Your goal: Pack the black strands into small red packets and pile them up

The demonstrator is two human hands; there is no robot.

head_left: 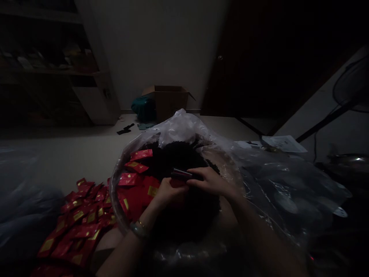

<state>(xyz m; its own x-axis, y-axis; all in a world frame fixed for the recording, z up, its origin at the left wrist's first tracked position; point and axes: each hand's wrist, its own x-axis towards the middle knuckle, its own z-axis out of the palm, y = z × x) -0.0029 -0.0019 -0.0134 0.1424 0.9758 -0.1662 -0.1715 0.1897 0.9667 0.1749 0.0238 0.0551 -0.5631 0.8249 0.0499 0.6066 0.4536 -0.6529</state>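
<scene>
Both hands meet over a large round container lined with clear plastic, which holds a dark, loose, leafy-looking heap. My right hand is closed around a small dark oblong thing with a shiny edge; its kind is hard to make out in the low light. Close against it, my left hand is closed in a pinch on what looks like a red packet, mostly hidden by the fingers. Red packets with gold marks lie inside the container on the left.
A pile of red and gold packets spreads outside the container at left. Clear plastic bags lie at right. Further back stand an open cardboard box, a teal bag, shelves and a dark door.
</scene>
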